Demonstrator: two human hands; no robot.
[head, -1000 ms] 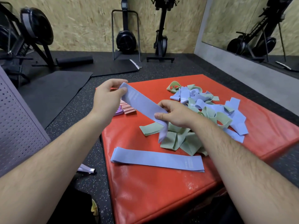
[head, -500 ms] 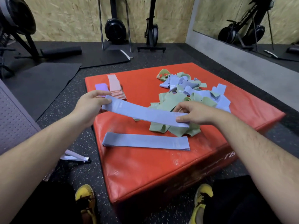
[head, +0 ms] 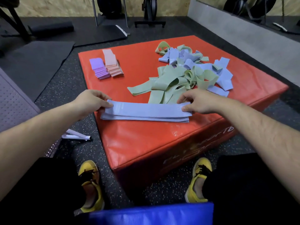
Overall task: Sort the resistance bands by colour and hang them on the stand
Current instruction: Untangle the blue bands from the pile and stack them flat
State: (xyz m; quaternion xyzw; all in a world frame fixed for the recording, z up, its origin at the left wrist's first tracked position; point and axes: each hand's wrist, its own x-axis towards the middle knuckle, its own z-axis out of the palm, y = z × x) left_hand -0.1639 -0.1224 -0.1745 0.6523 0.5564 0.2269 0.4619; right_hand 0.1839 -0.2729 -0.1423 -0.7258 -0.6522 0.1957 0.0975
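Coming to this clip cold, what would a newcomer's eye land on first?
The red pad fills the middle of the view, and at its near edge the left hand and right hand pinch the two ends of a blue band, held flat over a second blue band. Behind them sprawls a tangled heap of green and blue bands, with a purple stack and a pink stack at the pad's far left.

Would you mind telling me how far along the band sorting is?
Done: purple stack and pink stack lie folded on the red mat. In hand: left hand and right hand pinch the top blue band by its ends, over the lower blue band. Left: the mixed green-and-blue pile, and hanging everything; no band hangs in view.
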